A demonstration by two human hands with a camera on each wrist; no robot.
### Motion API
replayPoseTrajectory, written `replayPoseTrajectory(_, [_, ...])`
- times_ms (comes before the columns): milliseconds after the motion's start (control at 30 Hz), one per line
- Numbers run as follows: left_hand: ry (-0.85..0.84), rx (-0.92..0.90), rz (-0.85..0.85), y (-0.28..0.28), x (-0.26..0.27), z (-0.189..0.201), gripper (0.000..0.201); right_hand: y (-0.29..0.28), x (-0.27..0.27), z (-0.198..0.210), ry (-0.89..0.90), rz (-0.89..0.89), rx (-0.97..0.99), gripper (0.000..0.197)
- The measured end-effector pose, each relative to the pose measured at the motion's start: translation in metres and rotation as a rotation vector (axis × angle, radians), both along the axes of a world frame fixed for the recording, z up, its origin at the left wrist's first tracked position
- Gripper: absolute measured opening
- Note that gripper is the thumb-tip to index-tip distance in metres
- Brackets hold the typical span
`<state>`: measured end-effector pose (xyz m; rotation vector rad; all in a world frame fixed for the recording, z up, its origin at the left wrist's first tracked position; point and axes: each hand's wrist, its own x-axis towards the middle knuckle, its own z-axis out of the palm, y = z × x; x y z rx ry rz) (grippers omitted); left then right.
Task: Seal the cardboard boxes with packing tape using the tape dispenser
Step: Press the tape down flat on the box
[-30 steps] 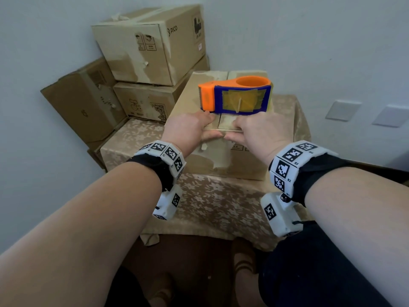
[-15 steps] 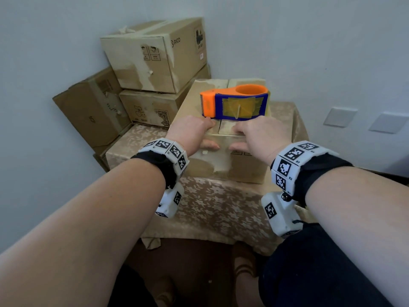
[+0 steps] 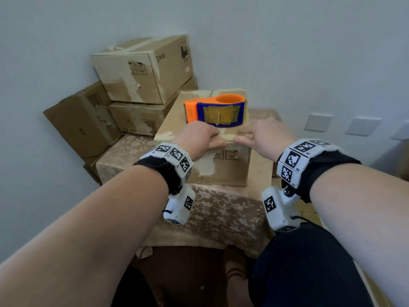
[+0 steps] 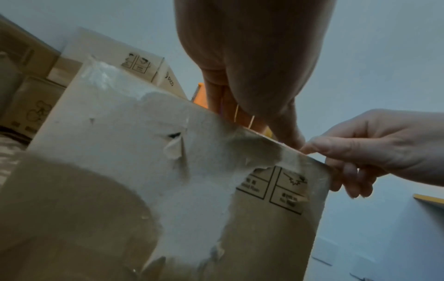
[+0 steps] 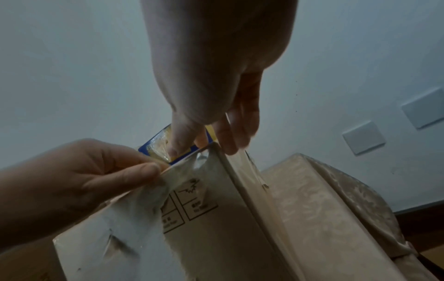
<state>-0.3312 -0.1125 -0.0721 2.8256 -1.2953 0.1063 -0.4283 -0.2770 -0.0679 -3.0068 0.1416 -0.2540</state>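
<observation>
A cardboard box (image 3: 221,171) with torn paper patches stands on the table, and an orange and blue tape dispenser (image 3: 214,111) lies on its lid, held by no one. My left hand (image 3: 208,136) is at the box's near top edge: bent fingers on the lid, thumb along the front face, pinching the edge. My right hand (image 3: 245,134) is at the near right corner, thumb tip on the edge and fingers loosely bent past the corner. The wrist views show the box (image 4: 120,152) (image 5: 216,228), the two thumbs nearly meeting, and the dispenser (image 4: 200,95) (image 5: 153,146) just behind them.
Three more cardboard boxes (image 3: 141,69) (image 3: 137,120) (image 3: 81,120) are stacked at the back left against the wall. The small table's floral cloth (image 3: 221,213) hangs over its front. Wall plates (image 3: 318,121) sit to the right. My legs are below the table edge.
My hands have slid apart along the box's near top edge, the right one reaching the right corner. The dispenser has stayed in place on the lid.
</observation>
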Motion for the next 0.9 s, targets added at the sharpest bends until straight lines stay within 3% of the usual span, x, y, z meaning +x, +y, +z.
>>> replayPoseTrajectory(167, [-0.045,-0.204,-0.014,-0.001,0.0,-0.019,0.038,-0.002,0.004,-0.006,0.005,0.009,0.051,0.045])
replayPoseTrajectory(333, [-0.119,-0.263,-0.01,-0.002,0.002,-0.03,0.042,-0.004,0.007,-0.011,-0.022,0.056,0.04,0.045])
replayPoseTrajectory(567, [-0.209,-0.175,-0.003,-0.005,0.005,-0.042,0.055,-0.004,0.005,-0.016,-0.013,0.068,-0.008,0.053])
replayPoseTrajectory(733, [-0.224,-0.1,0.02,-0.008,0.005,-0.04,0.05,-0.003,0.006,-0.016,-0.008,0.055,0.001,0.042])
replayPoseTrajectory(900, [-0.227,-0.042,0.027,-0.009,-0.001,-0.032,0.054,-0.004,0.006,-0.017,-0.007,0.05,0.043,0.047])
